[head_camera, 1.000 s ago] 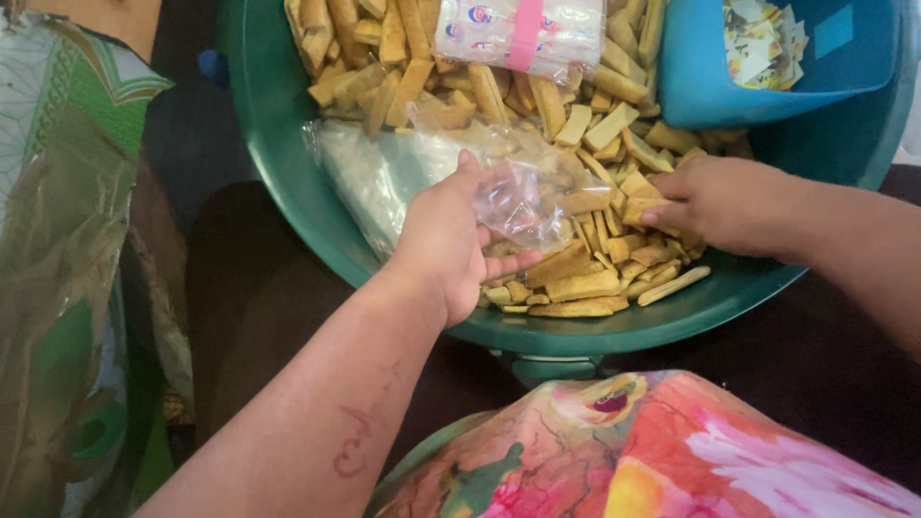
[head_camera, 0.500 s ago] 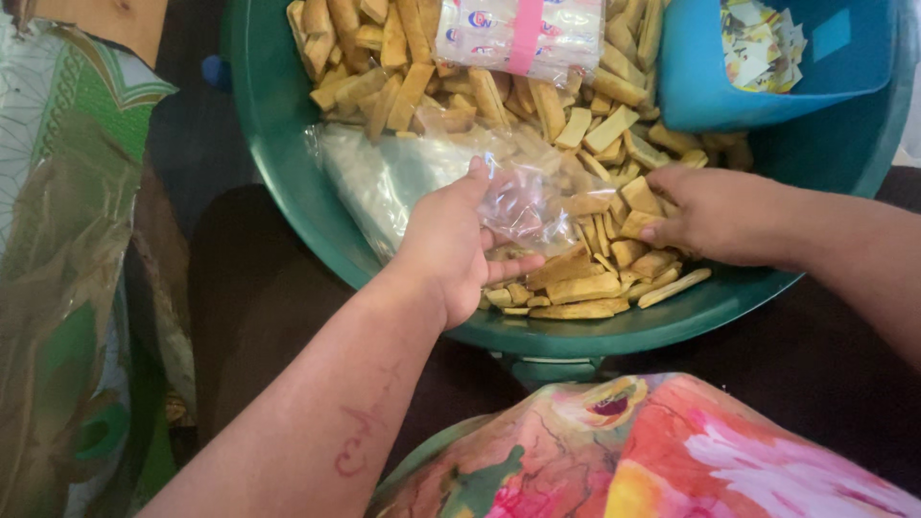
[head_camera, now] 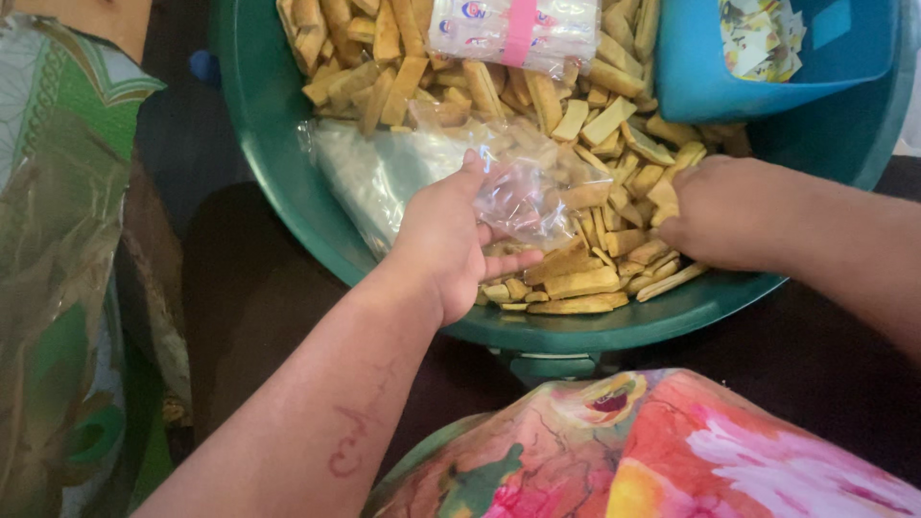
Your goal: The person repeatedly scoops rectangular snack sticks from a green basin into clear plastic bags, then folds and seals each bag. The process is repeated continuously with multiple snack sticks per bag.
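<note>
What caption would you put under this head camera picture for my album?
Left hand holds a clear plastic bag while right hand digs into golden snack sticks in a green basin.

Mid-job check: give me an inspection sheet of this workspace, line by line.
Surface: dark table under a green basin.
Job's things: yellow snack sticks piled in the basin; clear plastic bag.
Clutter: blue tub of paper slips; wrapped packet with pink band.
Hands: left hand holds the bag; right hand rests on the sticks.
Cables: nothing seen.
Surroundings: patterned cloth below, green fabric at left.
</note>
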